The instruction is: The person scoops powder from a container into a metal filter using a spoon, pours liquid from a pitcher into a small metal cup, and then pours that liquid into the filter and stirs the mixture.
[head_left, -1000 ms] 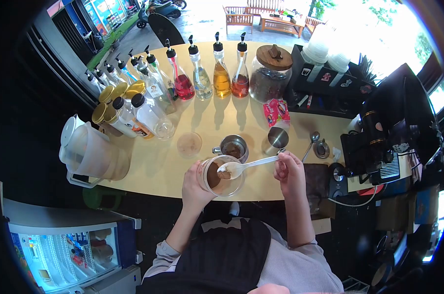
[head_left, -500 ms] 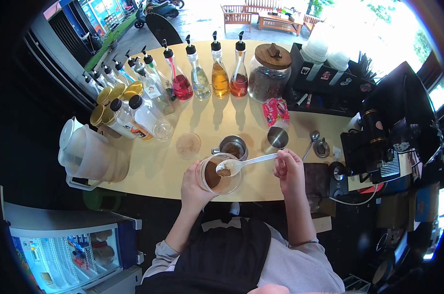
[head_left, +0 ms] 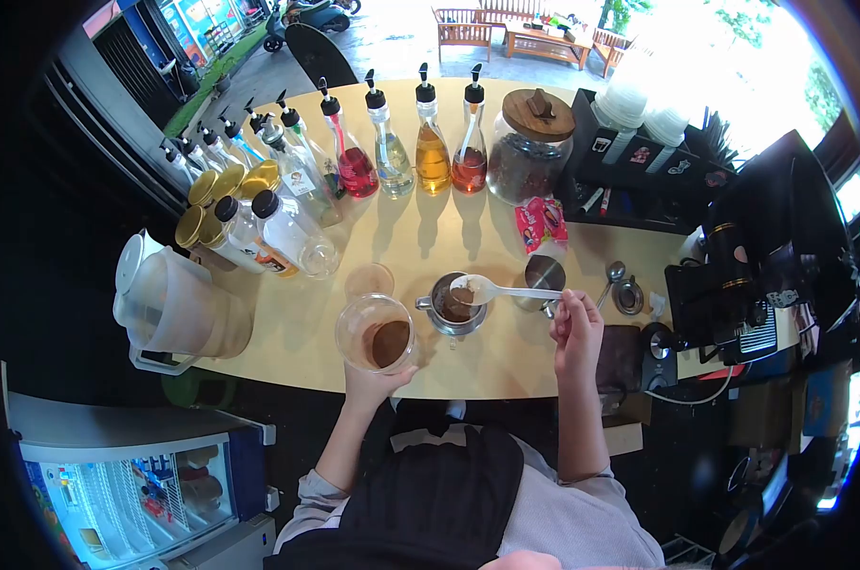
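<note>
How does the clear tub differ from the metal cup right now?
The clear tub is see-through, while the metal cup is shiny and opaque. The clear tub is held up in the left hand; the metal cup stands on the counter. The clear tub shows no handle, whereas the metal cup has one on its left side. Both are round and open at the top.

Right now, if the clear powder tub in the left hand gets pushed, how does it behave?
Clear tub probably light for its size: see-through walls, partly bare interior. Brown powder could spill: top's open. Likely to tip: only the left hand supports it.
</note>
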Demonstrator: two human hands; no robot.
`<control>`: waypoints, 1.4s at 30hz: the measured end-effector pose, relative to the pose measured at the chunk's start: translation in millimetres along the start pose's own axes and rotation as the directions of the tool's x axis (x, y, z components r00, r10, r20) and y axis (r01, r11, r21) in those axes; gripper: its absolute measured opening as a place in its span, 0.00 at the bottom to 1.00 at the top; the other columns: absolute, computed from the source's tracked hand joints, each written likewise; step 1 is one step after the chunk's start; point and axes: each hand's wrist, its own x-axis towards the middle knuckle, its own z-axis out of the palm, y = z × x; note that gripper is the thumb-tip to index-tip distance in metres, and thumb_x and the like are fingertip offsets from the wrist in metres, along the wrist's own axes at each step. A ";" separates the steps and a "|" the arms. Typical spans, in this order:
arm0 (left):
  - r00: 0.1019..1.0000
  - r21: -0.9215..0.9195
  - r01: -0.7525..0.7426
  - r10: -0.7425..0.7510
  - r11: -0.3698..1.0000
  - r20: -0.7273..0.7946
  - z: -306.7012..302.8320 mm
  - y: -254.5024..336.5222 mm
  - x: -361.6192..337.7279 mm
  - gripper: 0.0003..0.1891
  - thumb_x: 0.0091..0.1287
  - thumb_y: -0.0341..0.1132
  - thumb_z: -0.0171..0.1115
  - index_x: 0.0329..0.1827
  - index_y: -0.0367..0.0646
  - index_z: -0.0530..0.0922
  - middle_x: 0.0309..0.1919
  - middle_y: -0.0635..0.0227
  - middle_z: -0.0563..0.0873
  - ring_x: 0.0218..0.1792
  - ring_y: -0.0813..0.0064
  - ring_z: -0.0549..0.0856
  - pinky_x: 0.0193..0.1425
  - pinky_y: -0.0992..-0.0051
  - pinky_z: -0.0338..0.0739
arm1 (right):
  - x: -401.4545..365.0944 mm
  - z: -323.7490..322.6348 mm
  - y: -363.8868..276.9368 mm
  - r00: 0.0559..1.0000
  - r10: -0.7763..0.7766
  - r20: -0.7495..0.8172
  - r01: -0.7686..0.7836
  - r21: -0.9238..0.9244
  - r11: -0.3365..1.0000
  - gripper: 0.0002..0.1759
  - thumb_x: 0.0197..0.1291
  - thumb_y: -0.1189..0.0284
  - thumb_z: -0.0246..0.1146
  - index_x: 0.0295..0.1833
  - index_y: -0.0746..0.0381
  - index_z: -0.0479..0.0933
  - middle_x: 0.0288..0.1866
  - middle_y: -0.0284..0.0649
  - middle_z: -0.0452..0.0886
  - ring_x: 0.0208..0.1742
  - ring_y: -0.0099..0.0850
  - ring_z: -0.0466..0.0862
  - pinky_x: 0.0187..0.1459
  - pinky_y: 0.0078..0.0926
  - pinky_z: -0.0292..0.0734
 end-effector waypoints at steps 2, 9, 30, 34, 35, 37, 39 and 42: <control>1.000 0.014 0.002 -0.002 1.000 0.004 -0.6 -0.4 1.0 0.47 0.40 0.27 0.75 0.66 0.39 0.57 0.59 0.56 0.71 0.62 0.63 0.72 0.68 0.63 0.66 | 1.1 -2.0 4.8 1.000 0.003 -0.002 -0.003 -0.016 1.000 0.08 0.64 0.72 0.60 0.30 0.57 0.72 0.20 0.23 0.66 0.17 0.10 0.59 0.18 0.10 0.51; 0.998 -0.054 -0.001 -0.003 0.999 -0.062 1.9 8.5 2.6 0.45 0.38 0.32 0.79 0.62 0.36 0.65 0.57 0.58 0.75 0.60 0.66 0.75 0.66 0.66 0.68 | 7.9 -13.1 17.4 0.999 -0.044 0.027 0.047 -0.140 0.989 0.06 0.65 0.69 0.61 0.37 0.59 0.76 0.22 0.22 0.67 0.19 0.09 0.60 0.19 0.09 0.50; 0.999 -0.061 -0.029 0.028 0.998 -0.019 0.2 10.5 7.0 0.45 0.37 0.29 0.77 0.63 0.39 0.63 0.57 0.59 0.74 0.60 0.65 0.74 0.67 0.65 0.67 | 16.6 -16.4 27.7 0.994 -0.073 0.080 0.090 -0.248 0.965 0.05 0.66 0.69 0.60 0.41 0.58 0.77 0.23 0.21 0.67 0.19 0.08 0.58 0.19 0.08 0.48; 1.000 -0.027 -0.011 0.011 1.000 0.011 -0.9 11.7 6.8 0.48 0.37 0.27 0.76 0.65 0.40 0.60 0.58 0.58 0.72 0.63 0.63 0.72 0.70 0.63 0.64 | 19.7 -17.6 30.7 0.991 -0.106 0.079 0.124 -0.276 0.953 0.05 0.67 0.69 0.59 0.41 0.58 0.77 0.23 0.21 0.67 0.19 0.08 0.59 0.19 0.08 0.48; 1.000 -0.027 -0.011 0.012 1.000 0.010 -0.4 10.6 7.1 0.48 0.37 0.27 0.76 0.65 0.40 0.60 0.58 0.58 0.72 0.63 0.63 0.72 0.70 0.63 0.64 | 20.0 -17.7 30.0 0.991 -0.107 0.079 0.125 -0.277 0.953 0.05 0.67 0.69 0.59 0.41 0.58 0.77 0.23 0.21 0.67 0.19 0.08 0.59 0.19 0.08 0.48; 0.999 -0.030 -0.040 0.041 0.999 0.007 -0.1 8.4 7.1 0.48 0.37 0.28 0.77 0.65 0.40 0.60 0.58 0.58 0.73 0.62 0.63 0.72 0.70 0.63 0.64 | 20.5 -17.4 28.8 0.994 -0.089 0.069 0.103 -0.245 0.964 0.05 0.67 0.69 0.59 0.41 0.58 0.77 0.22 0.21 0.67 0.19 0.08 0.59 0.19 0.08 0.48; 0.999 -0.036 -0.040 0.039 0.999 -0.028 1.8 11.5 6.7 0.45 0.37 0.29 0.77 0.63 0.40 0.64 0.57 0.59 0.74 0.61 0.65 0.74 0.68 0.65 0.66 | 21.6 -19.6 28.3 0.994 -0.080 0.075 0.096 -0.230 0.969 0.05 0.67 0.69 0.58 0.41 0.58 0.77 0.22 0.21 0.67 0.19 0.08 0.59 0.19 0.09 0.49; 0.998 -0.031 -0.018 0.017 0.999 -0.057 0.9 19.5 6.3 0.43 0.37 0.29 0.77 0.62 0.39 0.67 0.56 0.61 0.76 0.59 0.67 0.75 0.65 0.66 0.69 | 23.5 -20.0 30.3 0.993 -0.088 0.081 0.104 -0.221 0.970 0.05 0.67 0.69 0.58 0.42 0.58 0.77 0.21 0.21 0.67 0.19 0.09 0.59 0.19 0.09 0.49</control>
